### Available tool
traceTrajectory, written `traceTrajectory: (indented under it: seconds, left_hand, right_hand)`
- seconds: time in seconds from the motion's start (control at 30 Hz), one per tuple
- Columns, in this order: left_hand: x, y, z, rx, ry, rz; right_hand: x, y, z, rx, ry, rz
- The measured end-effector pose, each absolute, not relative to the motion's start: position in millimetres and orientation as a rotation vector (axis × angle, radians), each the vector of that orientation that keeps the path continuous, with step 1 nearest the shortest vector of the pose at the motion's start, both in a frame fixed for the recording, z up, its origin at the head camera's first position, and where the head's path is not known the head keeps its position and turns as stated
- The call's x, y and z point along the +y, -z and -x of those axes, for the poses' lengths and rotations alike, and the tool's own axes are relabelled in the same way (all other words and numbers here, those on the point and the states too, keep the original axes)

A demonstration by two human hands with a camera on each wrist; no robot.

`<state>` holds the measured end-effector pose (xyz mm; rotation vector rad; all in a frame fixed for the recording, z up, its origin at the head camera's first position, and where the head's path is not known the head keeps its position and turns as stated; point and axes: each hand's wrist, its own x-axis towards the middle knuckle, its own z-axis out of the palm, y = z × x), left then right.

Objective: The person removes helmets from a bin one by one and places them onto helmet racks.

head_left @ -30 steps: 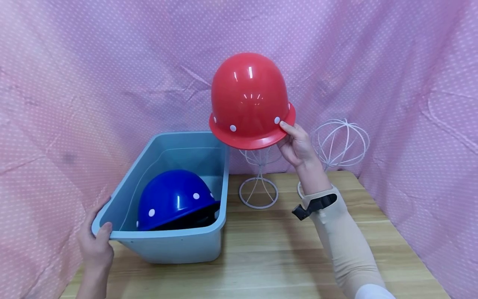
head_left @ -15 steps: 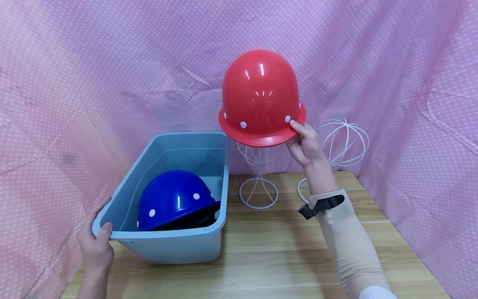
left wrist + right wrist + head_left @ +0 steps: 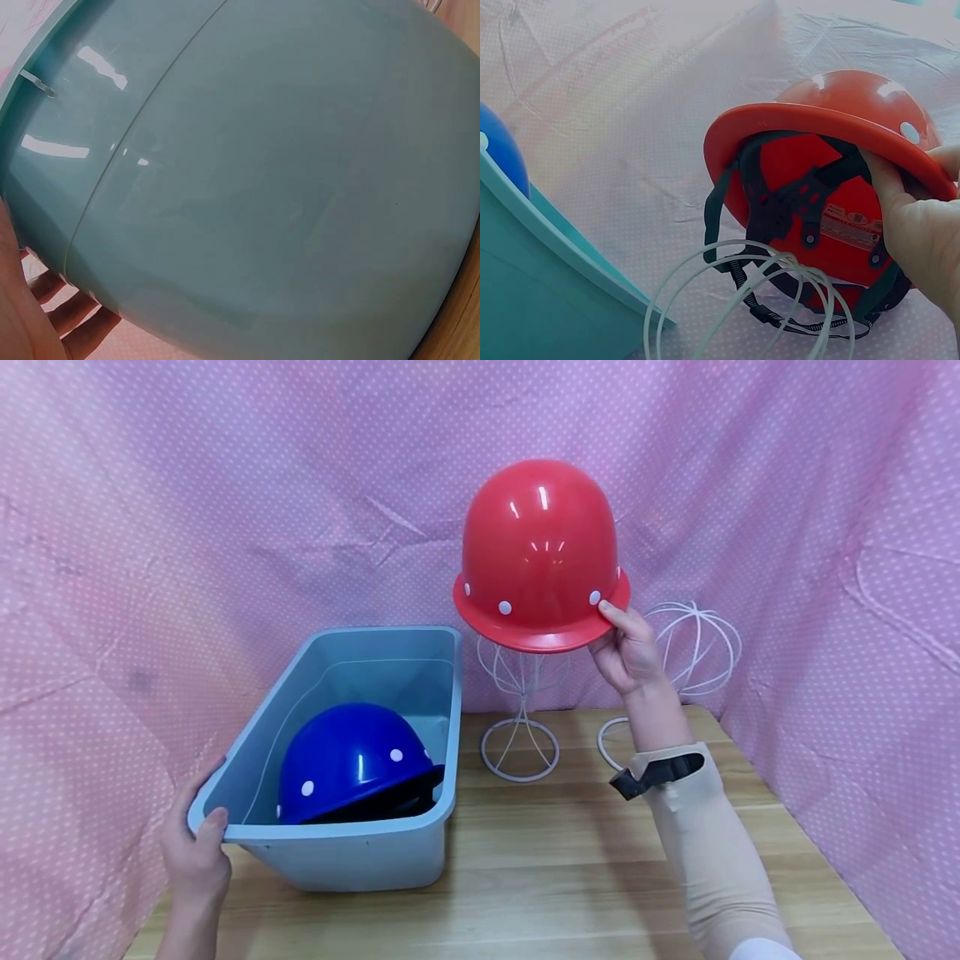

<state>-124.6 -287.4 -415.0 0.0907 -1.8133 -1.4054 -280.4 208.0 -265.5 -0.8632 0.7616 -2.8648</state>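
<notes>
My right hand (image 3: pixel 632 652) pinches the brim of a red hard hat (image 3: pixel 540 556), thumb on the outside near a white rivet and fingers underneath. The hat is held up above a white wire stand (image 3: pixel 522 710), its dome upward. In the right wrist view, black straps (image 3: pixel 769 195) and a chin strap show inside the red shell, behind the wire top. My left hand (image 3: pixel 197 852) grips the near left corner of a blue-grey plastic bin (image 3: pixel 360 852), thumb over the rim. Inside the bin lies a blue hard hat (image 3: pixel 348 760), tilted, with its dome up.
A second white wire stand (image 3: pixel 697 647) is at the right, partly behind my right forearm. The bin and stands are on a wooden table (image 3: pixel 540 877). Pink dotted cloth (image 3: pixel 360 485) hangs behind and at both sides.
My right hand has carried the red hard hat to the right and slightly up, over the nearer wire stand. My left hand keeps its grip on the bin.
</notes>
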Motion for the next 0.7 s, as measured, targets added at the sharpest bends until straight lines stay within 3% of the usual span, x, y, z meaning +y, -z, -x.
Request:
traceTrajectory:
  seconds: [0.7]
  left_hand:
    - [-287.0, 415.4, 125.2, -1.774, 1.410, -0.044]
  right_hand:
    - [233.6, 266.8, 281.7, 0.630, 2.903, 0.956]
